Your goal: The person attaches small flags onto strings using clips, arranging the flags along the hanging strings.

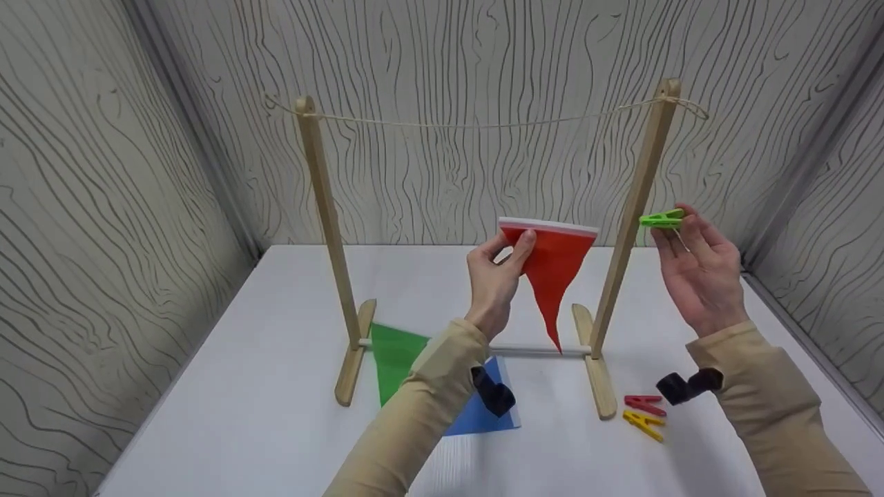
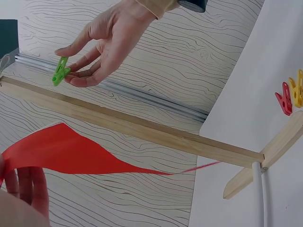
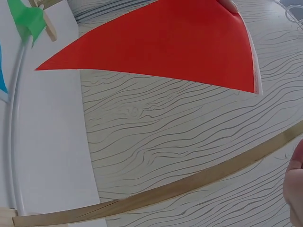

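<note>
My left hand [image 1: 498, 276] pinches a red triangular pennant [image 1: 556, 255] near the left end of its white top edge, thumb in front. The pennant hangs point down between the posts of a wooden stand, below its string [image 1: 476, 126]. To the right of the right post [image 1: 632, 228], my right hand [image 1: 701, 276] pinches a green clothespin [image 1: 661, 219] between thumb and fingertips. In the left wrist view the green clothespin [image 2: 60, 72] points away from the fingers. Only a bit of the right hand [image 3: 294, 189] shows in the right wrist view.
A green pennant [image 1: 397, 355] lies over the stand's white bottom rod [image 1: 532, 350], and a blue pennant [image 1: 483, 414] lies on the table, partly behind my left sleeve. A red clothespin [image 1: 646, 404] and a yellow clothespin [image 1: 644, 424] lie by the right foot [image 1: 595, 373].
</note>
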`<state>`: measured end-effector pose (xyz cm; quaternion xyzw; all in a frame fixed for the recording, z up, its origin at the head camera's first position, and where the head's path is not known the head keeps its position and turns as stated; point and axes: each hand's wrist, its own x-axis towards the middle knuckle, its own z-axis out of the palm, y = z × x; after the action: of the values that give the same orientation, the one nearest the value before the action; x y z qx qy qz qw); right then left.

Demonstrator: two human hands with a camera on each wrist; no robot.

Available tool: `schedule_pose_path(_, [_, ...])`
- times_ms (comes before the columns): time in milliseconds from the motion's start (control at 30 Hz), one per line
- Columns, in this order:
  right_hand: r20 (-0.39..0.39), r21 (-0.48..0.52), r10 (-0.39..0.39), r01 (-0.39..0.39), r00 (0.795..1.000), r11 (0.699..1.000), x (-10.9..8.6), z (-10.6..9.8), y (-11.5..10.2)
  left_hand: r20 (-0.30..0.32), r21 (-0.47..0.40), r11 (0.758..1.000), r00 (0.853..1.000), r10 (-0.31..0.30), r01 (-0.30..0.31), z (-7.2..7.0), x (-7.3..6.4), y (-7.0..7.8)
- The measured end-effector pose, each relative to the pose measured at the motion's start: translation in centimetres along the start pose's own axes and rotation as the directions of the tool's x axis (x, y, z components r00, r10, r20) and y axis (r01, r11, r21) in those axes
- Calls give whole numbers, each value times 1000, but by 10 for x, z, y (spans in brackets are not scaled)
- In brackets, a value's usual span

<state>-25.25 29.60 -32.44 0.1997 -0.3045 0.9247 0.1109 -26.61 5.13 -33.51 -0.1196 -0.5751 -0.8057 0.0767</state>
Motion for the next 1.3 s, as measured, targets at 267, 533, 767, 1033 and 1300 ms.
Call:
schedule_pose_path(267, [48,-119,-111,116,993,986,17,20,-4,-1,-57,998,1000,-1,1,6,5,11])
schedule_pose_path(533, [106,-157,-204,219,973,963,34,38,-9,23,-116,993,1000,15,-13,13,14,22])
schedule_pose_path(767, [143,-126,-255,274,956,954,45,51,-14,18,-138,990,1000,23,-21,19,21,30])
schedule_pose_path(1033, [168,-53,-274,286,947,957,51,66,-20,3,-157,986,999,49,-48,27,28,38])
schedule_pose_path(1300, [154,-102,-344,362,926,927,56,79,-22,7,-154,986,998,66,-64,33,34,42])
